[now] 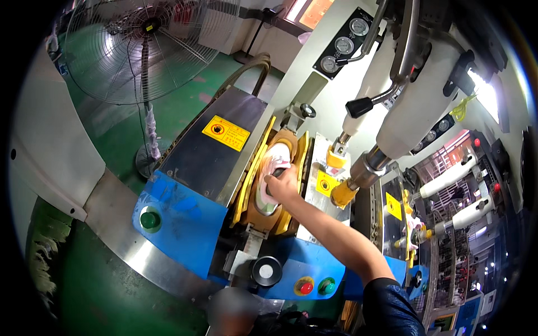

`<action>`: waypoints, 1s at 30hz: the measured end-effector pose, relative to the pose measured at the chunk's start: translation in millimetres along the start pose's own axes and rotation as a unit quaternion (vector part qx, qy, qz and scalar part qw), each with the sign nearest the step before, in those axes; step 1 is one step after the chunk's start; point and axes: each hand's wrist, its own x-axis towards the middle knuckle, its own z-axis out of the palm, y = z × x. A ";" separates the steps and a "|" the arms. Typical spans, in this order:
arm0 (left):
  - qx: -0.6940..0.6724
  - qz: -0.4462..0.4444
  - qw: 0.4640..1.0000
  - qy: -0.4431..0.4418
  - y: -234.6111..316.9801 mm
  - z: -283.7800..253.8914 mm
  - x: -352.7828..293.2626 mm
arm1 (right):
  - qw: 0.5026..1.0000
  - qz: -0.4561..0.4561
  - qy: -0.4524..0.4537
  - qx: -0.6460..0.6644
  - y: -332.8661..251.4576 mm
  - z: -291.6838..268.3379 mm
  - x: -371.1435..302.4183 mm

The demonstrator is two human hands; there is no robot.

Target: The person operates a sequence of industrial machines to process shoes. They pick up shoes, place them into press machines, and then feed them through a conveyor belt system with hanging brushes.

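**Shoe seated in the press, right hand on it, rams clear**

Shoe [277,154], white and pink, lies lengthwise in the middle of the station, one end near, one far. Right hand [286,186] is on its middle, fingers curled nearly closed around a dark part there; looks like a grip, though the fingertips are hidden. Left hand: not in view, can't tell its state. Blurred shape at the near edge is unreadable.

Around the shoe: brown pad [287,136] at the far end, another brown pad [256,220] at the near end. Left plate [255,169] and right plate [303,154], both yellow, stand either side. Contact with the shoe not clear.

Farther right: two yellow-footed rams, the nearer ram [344,196] and the farther ram [337,159], both apart from the shoe.

Near side: black knob [267,271], red button [304,288] and green button [327,287] on the right blue panel; a second green button [150,219] on the left one. No hand on any of them.

Progress, my read: placing looks done or in its last adjustment. Clamping and pressing aren't under way. Can't tell from this view whether the shoe is unpressed or already pressed.
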 end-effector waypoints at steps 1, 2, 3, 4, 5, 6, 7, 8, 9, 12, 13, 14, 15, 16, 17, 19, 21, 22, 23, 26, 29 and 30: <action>-0.008 0.005 1.000 0.022 -0.3 -0.6 3.2 | 1.000 0.023 0.005 -0.012 -6.0 -0.4 -1.6; -0.007 -0.001 0.999 0.033 0.9 -8.6 -8.6 | 1.000 0.000 0.029 0.011 -16.0 -0.7 -14.6; 0.027 0.003 1.000 0.001 -1.4 -12.0 -10.5 | 0.998 -0.022 0.052 0.034 -26.1 -1.5 -21.3; 0.022 -0.027 0.999 -0.039 -0.4 -12.5 -10.7 | 0.996 -0.061 0.049 0.051 -21.2 4.8 -10.1; 0.018 -0.049 0.995 -0.084 2.0 -22.5 -5.1 | 0.997 -0.050 0.036 0.043 -26.3 -0.1 -11.7; 0.062 0.020 0.995 -0.076 -4.6 -11.5 -8.7 | 0.999 -0.012 0.028 0.024 -28.3 -6.5 -13.9; 0.052 0.008 0.997 -0.057 -2.0 -11.6 -5.7 | 1.000 0.019 0.021 0.008 -32.3 -10.5 -15.4; 0.042 -0.004 0.998 -0.037 5.3 -10.3 -4.0 | 1.000 0.023 0.016 0.010 -21.6 -9.6 -13.9; 0.029 -0.016 0.999 -0.014 15.3 -9.7 -0.3 | 0.999 0.044 -0.017 -0.007 -14.9 -15.1 -11.8; 0.064 0.027 0.996 0.054 29.5 -18.2 10.0 | 0.996 0.026 -0.084 0.024 -3.6 -42.3 -12.8; 0.084 0.027 0.994 0.058 30.7 -19.3 1.7 | 0.980 0.028 -0.185 0.064 -12.3 -64.2 -23.1; 0.121 0.034 0.991 0.034 24.6 -13.5 -4.1 | 0.969 -0.007 -0.242 0.055 -17.9 -85.8 -42.3; 0.157 0.040 0.987 0.013 9.8 -1.1 -5.3 | 0.967 -0.115 -0.227 0.013 -14.2 -100.8 -71.3; 0.191 0.039 0.981 -0.004 -9.7 12.9 -4.4 | 0.954 -0.222 -0.200 -0.028 -12.5 -111.8 -101.1; 0.222 0.031 0.974 -0.021 -26.1 25.9 -6.6 | 0.911 -0.390 -0.096 -0.094 5.1 -112.3 -142.1; 0.320 0.133 0.938 -0.004 23.6 -23.2 -4.1 | 0.897 -0.416 -0.127 -0.072 32.1 -167.4 -197.8; 0.293 0.117 0.939 0.136 5.7 24.6 -5.2 | 0.921 -0.366 -0.080 -0.109 78.6 -198.9 -246.5; 0.091 -0.018 0.990 0.106 12.4 48.4 -8.3 | 0.890 -0.397 -0.116 -0.193 100.0 -209.8 -251.1; -0.110 -0.129 0.984 0.063 17.0 51.5 -2.0 | 0.862 -0.406 -0.139 -0.270 125.0 -212.6 -255.3; 0.151 0.032 0.985 0.080 109.6 -15.8 20.7 | 0.912 -0.330 -0.163 -0.183 135.6 -210.3 -261.7; 0.135 0.104 0.977 0.130 112.8 0.5 -9.0 | 0.943 -0.310 -0.105 -0.051 135.8 -200.5 -295.7; 0.139 0.081 0.987 0.020 95.7 11.2 -20.6 | 0.946 -0.310 -0.088 -0.018 133.9 -200.5 -313.9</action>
